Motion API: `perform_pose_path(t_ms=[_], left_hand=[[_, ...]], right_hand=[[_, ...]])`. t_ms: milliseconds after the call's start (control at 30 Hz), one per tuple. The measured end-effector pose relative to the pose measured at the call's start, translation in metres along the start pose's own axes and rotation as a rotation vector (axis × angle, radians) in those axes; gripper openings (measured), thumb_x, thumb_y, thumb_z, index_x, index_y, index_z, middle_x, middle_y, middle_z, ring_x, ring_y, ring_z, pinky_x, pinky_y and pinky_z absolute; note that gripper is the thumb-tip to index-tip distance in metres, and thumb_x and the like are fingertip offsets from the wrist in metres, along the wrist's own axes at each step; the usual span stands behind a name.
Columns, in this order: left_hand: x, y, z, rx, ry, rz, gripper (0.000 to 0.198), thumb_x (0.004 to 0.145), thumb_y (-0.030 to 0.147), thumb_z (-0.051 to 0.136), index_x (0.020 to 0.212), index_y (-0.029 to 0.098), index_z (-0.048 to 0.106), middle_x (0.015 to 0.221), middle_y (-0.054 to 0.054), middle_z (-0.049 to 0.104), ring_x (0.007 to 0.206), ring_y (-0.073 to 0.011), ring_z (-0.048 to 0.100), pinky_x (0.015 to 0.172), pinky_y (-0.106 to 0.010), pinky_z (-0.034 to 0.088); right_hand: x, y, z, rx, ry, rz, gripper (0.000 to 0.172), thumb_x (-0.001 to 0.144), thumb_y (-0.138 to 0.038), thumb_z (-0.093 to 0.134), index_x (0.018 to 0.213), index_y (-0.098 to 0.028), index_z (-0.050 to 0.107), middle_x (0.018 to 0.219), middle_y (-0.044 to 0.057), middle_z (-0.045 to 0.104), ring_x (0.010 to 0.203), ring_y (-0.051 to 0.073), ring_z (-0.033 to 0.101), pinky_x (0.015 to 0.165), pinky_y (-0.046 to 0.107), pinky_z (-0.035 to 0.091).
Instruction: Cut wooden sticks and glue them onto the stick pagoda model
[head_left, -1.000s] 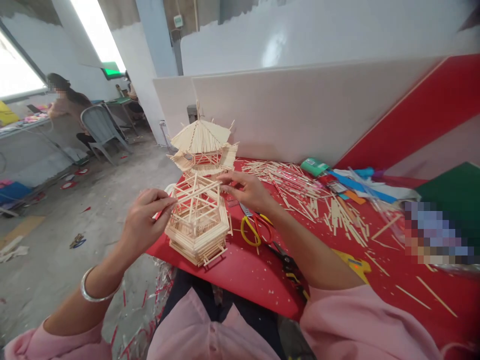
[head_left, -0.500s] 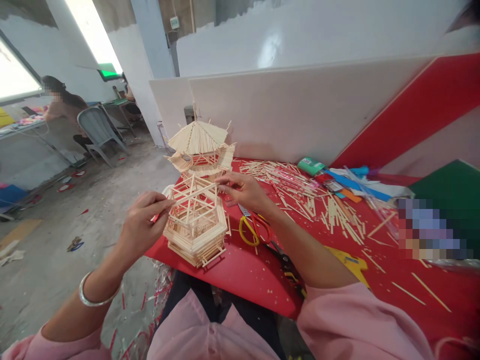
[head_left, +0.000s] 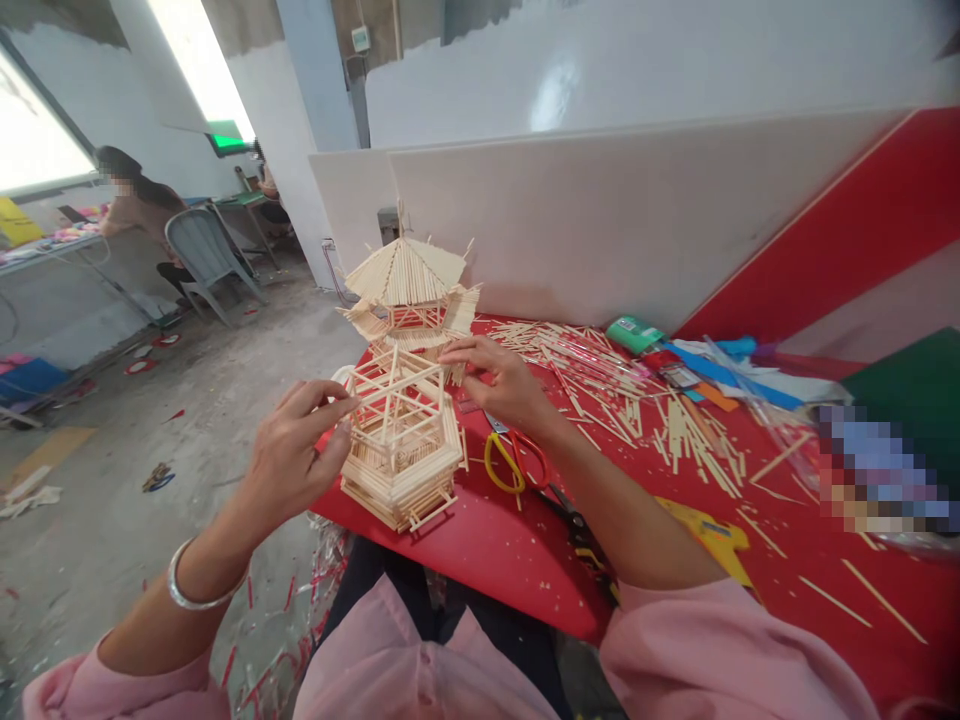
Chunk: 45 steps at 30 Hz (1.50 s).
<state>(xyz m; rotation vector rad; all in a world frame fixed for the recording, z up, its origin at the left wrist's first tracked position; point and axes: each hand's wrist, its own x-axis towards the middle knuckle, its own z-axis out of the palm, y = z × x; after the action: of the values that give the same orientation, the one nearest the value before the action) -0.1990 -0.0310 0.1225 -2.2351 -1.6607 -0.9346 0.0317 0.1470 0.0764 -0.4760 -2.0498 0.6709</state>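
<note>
A hexagonal frame of thin wooden sticks [head_left: 401,485] sits near the table's front left edge, with an open lattice of sticks on top. My left hand [head_left: 296,445] is at the lattice's left corner, thumb and index finger apart, fingertips at or touching the sticks. On the opposite side, my right hand [head_left: 502,385] has its fingers stretched toward the upper right corner and its thumb spread below. Neither hand shows anything held; exact fingertip contact is hard to see. Behind the frame stands a stick pagoda [head_left: 405,275] with a pointed roof.
Scissors with red and yellow handles [head_left: 504,465] lie right of the frame, near black-and-yellow pliers-like tools [head_left: 577,525]. Loose sticks [head_left: 690,440] and a green roll [head_left: 634,334] are spread over the red table [head_left: 517,570]. A person [head_left: 142,205] sits far left.
My left thumb and index finger have parted from a pinch. The right fingers have also spread away from the corner. The whole view has shifted slightly.
</note>
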Motion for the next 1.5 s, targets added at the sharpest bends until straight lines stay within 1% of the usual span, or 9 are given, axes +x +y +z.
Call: perform_pose_path(t_ms=[100, 267, 367, 500, 700, 1000, 1100, 1233, 1500], left_hand=[[-0.002, 0.000, -0.002, -0.027, -0.016, -0.017, 0.032, 0.094, 0.021, 0.047, 0.113, 0.022, 0.073, 0.113, -0.010, 0.065, 0.097, -0.0227, 0.060, 0.085, -0.043, 0.049], [-0.007, -0.005, -0.005, -0.090, -0.047, -0.054, 0.041, 0.102, 0.030, 0.034, 0.117, 0.027, 0.072, 0.145, -0.005, 0.054, 0.125, -0.0267, 0.051, 0.106, -0.053, 0.039], [-0.008, -0.009, -0.003, -0.106, -0.028, -0.091, 0.045, 0.104, 0.030, 0.030, 0.114, 0.028, 0.073, 0.152, -0.002, 0.049, 0.137, -0.0254, 0.043, 0.113, -0.054, 0.034], [-0.005, -0.013, 0.003, -0.068, 0.001, -0.066, 0.038, 0.102, 0.025, 0.038, 0.108, 0.026, 0.075, 0.147, -0.004, 0.055, 0.135, -0.0227, 0.047, 0.112, -0.050, 0.039], [0.002, -0.013, 0.011, -0.024, 0.087, 0.020, 0.032, 0.099, 0.021, 0.045, 0.095, 0.022, 0.077, 0.137, -0.007, 0.064, 0.130, -0.0234, 0.053, 0.107, -0.049, 0.046], [-0.005, -0.013, 0.012, -0.085, 0.092, -0.026, 0.021, 0.095, 0.031, 0.058, 0.104, 0.026, 0.076, 0.137, -0.007, 0.064, 0.127, -0.0244, 0.057, 0.108, -0.052, 0.046], [-0.009, -0.011, 0.010, -0.089, 0.064, -0.047, 0.028, 0.099, 0.034, 0.051, 0.109, 0.026, 0.075, 0.141, -0.007, 0.061, 0.131, -0.0252, 0.053, 0.110, -0.054, 0.043], [-0.015, -0.011, 0.011, -0.090, 0.053, -0.056, 0.036, 0.102, 0.037, 0.041, 0.119, 0.025, 0.071, 0.143, -0.007, 0.059, 0.135, -0.0260, 0.049, 0.112, -0.056, 0.040], [-0.018, -0.015, 0.014, -0.105, 0.060, -0.039, 0.035, 0.100, 0.040, 0.045, 0.121, 0.026, 0.070, 0.143, -0.008, 0.059, 0.135, -0.0267, 0.050, 0.111, -0.057, 0.041]], right_hand=[[-0.001, 0.002, 0.002, -0.052, 0.027, -0.034, 0.047, 0.075, 0.002, 0.049, 0.101, -0.028, 0.073, 0.110, 0.003, 0.068, 0.105, 0.019, 0.064, 0.093, 0.041, 0.054], [-0.002, 0.004, 0.003, -0.057, 0.035, -0.042, 0.047, 0.076, 0.001, 0.048, 0.101, -0.029, 0.074, 0.110, 0.004, 0.068, 0.106, 0.020, 0.063, 0.088, 0.040, 0.055], [-0.001, 0.004, 0.003, -0.071, 0.026, -0.040, 0.048, 0.074, 0.001, 0.048, 0.101, -0.029, 0.074, 0.109, 0.004, 0.068, 0.105, 0.021, 0.063, 0.084, 0.039, 0.056], [0.001, 0.002, 0.002, -0.084, 0.029, -0.061, 0.048, 0.072, 0.002, 0.049, 0.099, -0.028, 0.074, 0.108, 0.004, 0.069, 0.105, 0.021, 0.064, 0.085, 0.040, 0.055], [0.000, 0.001, 0.002, -0.088, 0.036, -0.057, 0.048, 0.072, 0.001, 0.048, 0.100, -0.029, 0.074, 0.108, 0.004, 0.068, 0.103, 0.021, 0.064, 0.090, 0.042, 0.054], [-0.002, 0.001, 0.003, -0.074, 0.026, -0.036, 0.050, 0.072, 0.002, 0.048, 0.102, -0.029, 0.074, 0.110, 0.005, 0.068, 0.106, 0.022, 0.062, 0.086, 0.041, 0.055], [-0.002, 0.002, 0.004, -0.082, 0.035, -0.053, 0.050, 0.072, 0.003, 0.048, 0.102, -0.027, 0.074, 0.109, 0.006, 0.068, 0.103, 0.022, 0.063, 0.083, 0.040, 0.055], [-0.002, 0.004, 0.004, -0.112, 0.044, -0.079, 0.050, 0.072, 0.003, 0.047, 0.103, -0.027, 0.074, 0.108, 0.005, 0.068, 0.103, 0.022, 0.063, 0.089, 0.042, 0.053], [-0.003, -0.001, 0.003, -0.096, 0.035, -0.031, 0.053, 0.070, 0.002, 0.048, 0.102, -0.029, 0.074, 0.109, 0.003, 0.068, 0.105, 0.022, 0.063, 0.092, 0.044, 0.056]])
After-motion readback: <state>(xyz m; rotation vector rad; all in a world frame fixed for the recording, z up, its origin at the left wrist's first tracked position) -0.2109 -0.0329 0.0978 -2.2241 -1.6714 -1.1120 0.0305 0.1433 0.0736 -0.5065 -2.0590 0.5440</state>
